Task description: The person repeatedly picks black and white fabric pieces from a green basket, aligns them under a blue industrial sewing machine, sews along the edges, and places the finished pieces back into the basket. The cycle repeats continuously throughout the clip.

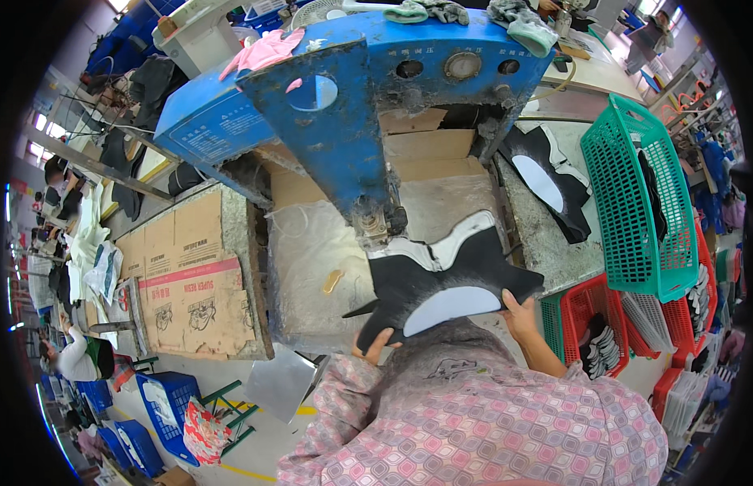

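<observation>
A flat black shoe upper (449, 279) with a white edge strip and a pale half-oval patch stretches between my two hands. My left hand (374, 348) grips its lower left corner, fingers curled at the edge. At the right-hand tip, my right hand (520, 314) pinches the material with the thumb on top. The far white edge of the upper lies just below the spray nozzle (371, 224) on the blue machine (328, 121). Beneath is the plastic-covered work bed (311, 275), bearing a yellowish-brown smear.
Similar black-and-white uppers (542, 180) lie on the side table at right. Beyond them stands a green plastic basket (635, 202), with red crates (591, 312) below. A cardboard-covered board (190, 283) flanks the bed at left. Gloves and a pink cloth (263, 53) rest on the machine.
</observation>
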The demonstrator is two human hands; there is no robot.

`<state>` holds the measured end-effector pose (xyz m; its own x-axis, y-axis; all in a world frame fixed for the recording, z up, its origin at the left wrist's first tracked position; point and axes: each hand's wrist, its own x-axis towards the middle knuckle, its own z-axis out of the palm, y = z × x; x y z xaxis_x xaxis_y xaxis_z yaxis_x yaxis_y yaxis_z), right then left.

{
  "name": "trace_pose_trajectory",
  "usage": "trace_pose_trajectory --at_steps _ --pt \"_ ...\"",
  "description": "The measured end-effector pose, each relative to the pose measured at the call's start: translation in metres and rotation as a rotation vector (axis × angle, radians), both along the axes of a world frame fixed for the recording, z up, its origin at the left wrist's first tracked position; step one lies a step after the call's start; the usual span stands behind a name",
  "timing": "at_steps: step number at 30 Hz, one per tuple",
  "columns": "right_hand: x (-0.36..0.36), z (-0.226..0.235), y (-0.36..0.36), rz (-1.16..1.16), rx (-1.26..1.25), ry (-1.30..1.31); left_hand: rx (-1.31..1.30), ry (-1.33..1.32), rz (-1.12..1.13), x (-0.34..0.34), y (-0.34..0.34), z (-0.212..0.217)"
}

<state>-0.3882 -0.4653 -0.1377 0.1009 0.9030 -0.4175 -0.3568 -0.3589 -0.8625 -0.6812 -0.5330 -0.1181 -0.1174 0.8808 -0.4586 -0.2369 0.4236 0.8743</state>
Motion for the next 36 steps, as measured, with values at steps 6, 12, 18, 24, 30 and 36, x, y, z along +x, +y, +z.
trace_pose_trajectory --at_steps 6,12,18,24,30,36 --pt "0.017 0.005 -0.007 0.03 0.015 0.07 -0.025 -0.041 0.02 0.016 -0.004 -0.008" --pt "-0.004 -0.004 0.013 0.109 0.033 0.101 0.11 0.031 0.018 -0.006 -0.005 -0.016" --pt "-0.023 -0.001 0.025 0.198 0.033 0.161 0.117 0.055 0.037 -0.018 -0.011 -0.004" --pt "-0.041 -0.012 0.032 0.209 -0.101 0.171 0.171 0.0 0.04 -0.034 -0.011 0.019" --pt "-0.056 -0.008 0.032 0.268 -0.143 0.316 0.105 -0.041 0.043 -0.054 -0.007 0.039" --pt "-0.068 0.025 0.021 0.276 -0.255 0.318 -0.071 -0.12 0.26 -0.081 0.001 0.043"
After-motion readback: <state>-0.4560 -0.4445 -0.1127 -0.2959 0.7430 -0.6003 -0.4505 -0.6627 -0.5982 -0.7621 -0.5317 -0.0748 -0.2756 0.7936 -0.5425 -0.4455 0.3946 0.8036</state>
